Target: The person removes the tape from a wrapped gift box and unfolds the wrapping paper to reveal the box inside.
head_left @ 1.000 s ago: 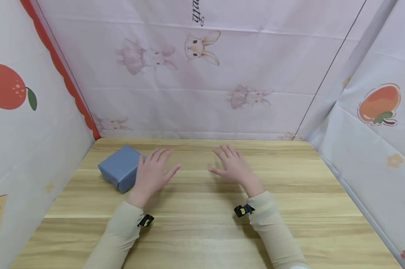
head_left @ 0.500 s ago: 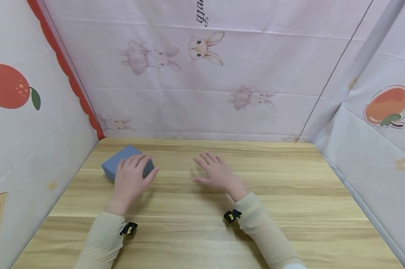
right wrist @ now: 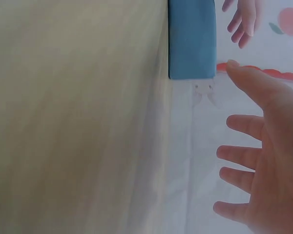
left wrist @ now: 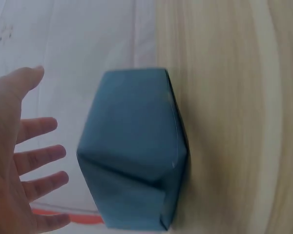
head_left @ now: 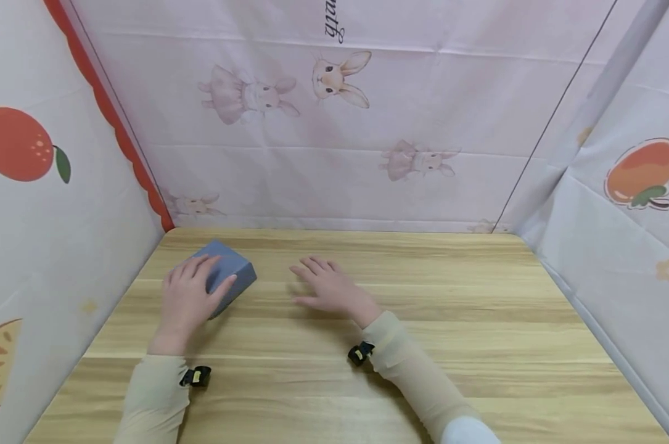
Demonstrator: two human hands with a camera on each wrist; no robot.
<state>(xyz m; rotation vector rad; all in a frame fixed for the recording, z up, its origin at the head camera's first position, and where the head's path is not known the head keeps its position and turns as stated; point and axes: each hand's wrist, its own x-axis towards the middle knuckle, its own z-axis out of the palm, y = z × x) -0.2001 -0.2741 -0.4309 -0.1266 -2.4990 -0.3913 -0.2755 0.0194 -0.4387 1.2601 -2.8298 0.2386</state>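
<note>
A blue box (head_left: 235,271), its wrapping folded at one end, lies at the far left of the wooden table. My left hand (head_left: 187,302) hovers over its near left side, fingers spread and hiding part of it. In the left wrist view the box (left wrist: 132,126) sits apart from the fingertips of my left hand (left wrist: 19,151). To the right of the box, my right hand (head_left: 331,288) hangs above the table with fingers extended, holding nothing. The right wrist view shows my right hand (right wrist: 268,151) with spread fingers, and the box (right wrist: 193,44) beyond the thumb.
The wooden table (head_left: 451,345) is bounded by a pale back curtain (head_left: 290,185) printed with rabbits. Fruit-printed cloth walls stand at the left (head_left: 51,246) and right (head_left: 606,228). A small black camera (head_left: 361,353) is strapped to the right wrist, another (head_left: 197,377) to the left.
My left hand has moved left across the front of the box, uncovering its right side. My right hand has moved left toward the box. The box stays in place.
</note>
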